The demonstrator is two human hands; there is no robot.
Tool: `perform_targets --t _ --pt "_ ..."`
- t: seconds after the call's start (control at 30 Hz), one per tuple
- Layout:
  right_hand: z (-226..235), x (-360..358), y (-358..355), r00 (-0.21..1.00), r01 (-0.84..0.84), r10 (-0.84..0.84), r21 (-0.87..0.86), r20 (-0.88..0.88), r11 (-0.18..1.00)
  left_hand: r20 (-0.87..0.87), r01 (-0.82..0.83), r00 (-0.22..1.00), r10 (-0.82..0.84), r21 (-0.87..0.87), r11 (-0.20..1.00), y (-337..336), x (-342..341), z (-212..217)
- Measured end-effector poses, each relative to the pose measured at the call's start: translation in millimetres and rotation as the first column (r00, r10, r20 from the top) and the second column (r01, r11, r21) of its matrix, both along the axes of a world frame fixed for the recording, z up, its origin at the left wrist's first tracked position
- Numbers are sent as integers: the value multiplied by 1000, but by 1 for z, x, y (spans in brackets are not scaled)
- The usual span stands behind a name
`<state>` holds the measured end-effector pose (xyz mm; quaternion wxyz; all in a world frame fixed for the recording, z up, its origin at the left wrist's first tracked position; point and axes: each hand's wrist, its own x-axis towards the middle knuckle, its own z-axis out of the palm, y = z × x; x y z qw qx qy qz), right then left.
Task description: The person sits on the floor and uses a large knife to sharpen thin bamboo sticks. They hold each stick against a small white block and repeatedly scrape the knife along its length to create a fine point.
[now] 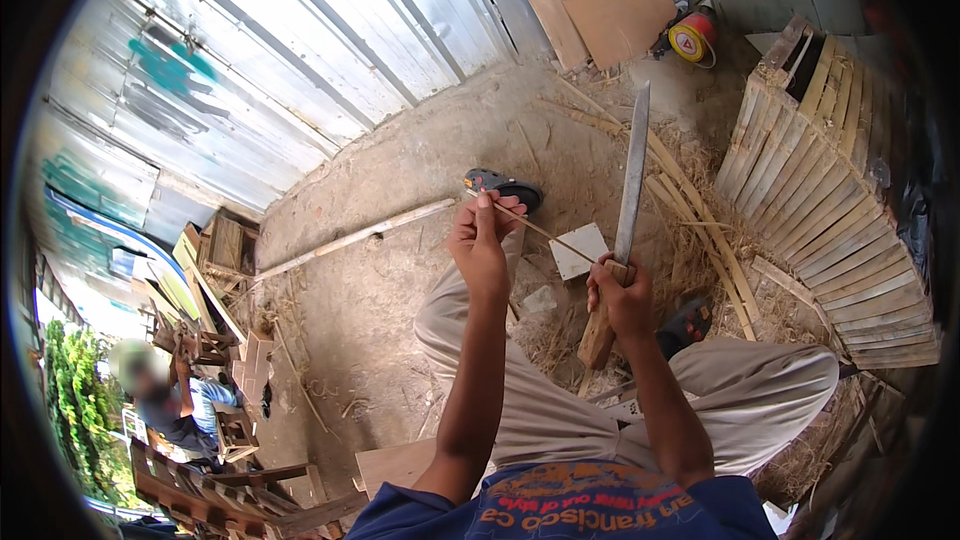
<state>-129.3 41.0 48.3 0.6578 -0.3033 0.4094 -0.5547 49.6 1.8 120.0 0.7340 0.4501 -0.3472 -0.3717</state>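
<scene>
My left hand [483,238] pinches the upper left end of a thin wooden stick [545,232] between thumb and fingers. The stick slants down to the right, its other end reaching my right hand [620,297]. That hand is closed around the thick wooden handle [597,338] of a long knife. Its straight grey blade [634,170] points up and away from me. Whether the right fingers also hold the stick's end is hard to see. A white square piece [580,251] lies on the ground beyond the stick, between my hands.
Stacked wooden slats [810,210] stand at the right. Long split strips [700,230] and shavings lie beside them. A pole [355,238] lies near the metal sheet wall [290,20]. Boards [620,20] and a red-yellow reel [690,38] are at the back. Another person [185,400] sits far left.
</scene>
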Motion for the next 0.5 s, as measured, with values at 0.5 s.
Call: perform_targets --t 0.5 --pt "9 4 9 993 -114 112 -50 -47 992 47 105 993 -106 12 994 9 -13 7"
